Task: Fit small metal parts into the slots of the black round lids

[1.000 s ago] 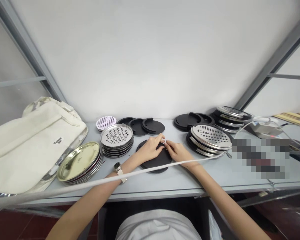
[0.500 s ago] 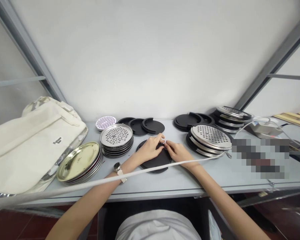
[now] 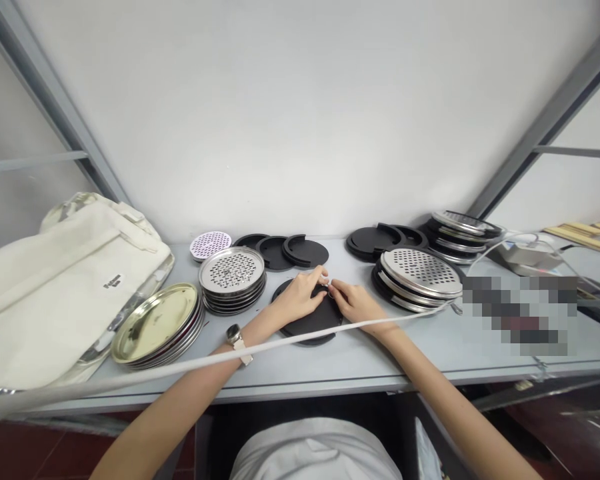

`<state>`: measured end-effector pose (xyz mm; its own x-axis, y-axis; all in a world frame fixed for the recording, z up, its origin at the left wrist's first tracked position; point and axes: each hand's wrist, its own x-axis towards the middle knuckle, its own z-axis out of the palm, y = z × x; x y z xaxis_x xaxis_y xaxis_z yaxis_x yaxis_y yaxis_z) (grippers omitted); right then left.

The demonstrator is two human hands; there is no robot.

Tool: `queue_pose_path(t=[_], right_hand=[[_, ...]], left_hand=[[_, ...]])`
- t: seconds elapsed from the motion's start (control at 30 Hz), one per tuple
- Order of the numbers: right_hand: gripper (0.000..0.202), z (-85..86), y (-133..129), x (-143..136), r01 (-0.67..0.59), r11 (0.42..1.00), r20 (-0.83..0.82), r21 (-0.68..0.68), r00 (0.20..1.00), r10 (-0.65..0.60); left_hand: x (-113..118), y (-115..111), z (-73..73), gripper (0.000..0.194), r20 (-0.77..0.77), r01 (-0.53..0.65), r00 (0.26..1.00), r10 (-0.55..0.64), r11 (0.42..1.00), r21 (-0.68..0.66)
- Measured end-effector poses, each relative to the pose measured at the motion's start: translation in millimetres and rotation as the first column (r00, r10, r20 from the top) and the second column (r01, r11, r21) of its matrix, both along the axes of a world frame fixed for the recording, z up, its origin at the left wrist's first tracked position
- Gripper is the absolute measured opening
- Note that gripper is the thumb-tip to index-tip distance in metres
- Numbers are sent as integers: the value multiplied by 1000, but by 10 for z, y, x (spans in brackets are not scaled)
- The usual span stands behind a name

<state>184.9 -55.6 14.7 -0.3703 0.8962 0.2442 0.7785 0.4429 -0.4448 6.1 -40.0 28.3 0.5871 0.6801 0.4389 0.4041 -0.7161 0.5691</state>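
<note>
A round black disc [image 3: 310,324] lies flat on the table in front of me, under both hands. My left hand [image 3: 298,297] rests over its far left part, fingers bent and thumb drawn in toward the far edge. From the right, my right hand [image 3: 354,303] meets it there, with thumb and forefinger pinched together. A tiny pale bit shows between the fingertips of the two hands, too small to name. Beside the left hand stands a stack of round metal grater plates [image 3: 233,272]. To the right of my right hand are more grater plates [image 3: 420,272] on black rings.
Gold-coloured round plates [image 3: 156,327] are stacked at left, by a cream bag [image 3: 65,287]. Behind lie black discs [image 3: 307,252], more black rings [image 3: 375,241] and a lilac perforated disc [image 3: 210,245]. A white cable [image 3: 280,345] crosses in front of my forearms.
The view has shifted very slightly. Both hands stay at the same spot on the black disc, with hardly any visible finger movement.
</note>
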Motion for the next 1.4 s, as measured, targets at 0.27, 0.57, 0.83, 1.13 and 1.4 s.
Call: queue_pose_path(t=[0.27, 0.57, 0.83, 1.13, 1.4], right_hand=[[27, -18, 18, 7, -13, 1000, -7, 7, 1000, 13], [26, -16, 22, 19, 9, 1000, 18, 4, 1000, -9], [28, -1, 1, 22, -13, 1000, -30, -1, 999, 13], [28, 8, -12, 13, -29, 1000, -34, -5, 999, 29], [30, 8, -9, 11, -55, 998, -51, -13, 997, 54]], left_hand=[[4, 15, -26, 31, -14, -13, 1000, 13, 1000, 8], [6, 3, -17, 29, -8, 9, 1000, -9, 1000, 13], [3, -14, -12, 27, -27, -11, 1000, 12, 1000, 25], [-1, -11, -11, 27, -30, -5, 1000, 6, 999, 40], [-2, 2, -23, 28, -21, 10, 1000, -9, 999, 30]])
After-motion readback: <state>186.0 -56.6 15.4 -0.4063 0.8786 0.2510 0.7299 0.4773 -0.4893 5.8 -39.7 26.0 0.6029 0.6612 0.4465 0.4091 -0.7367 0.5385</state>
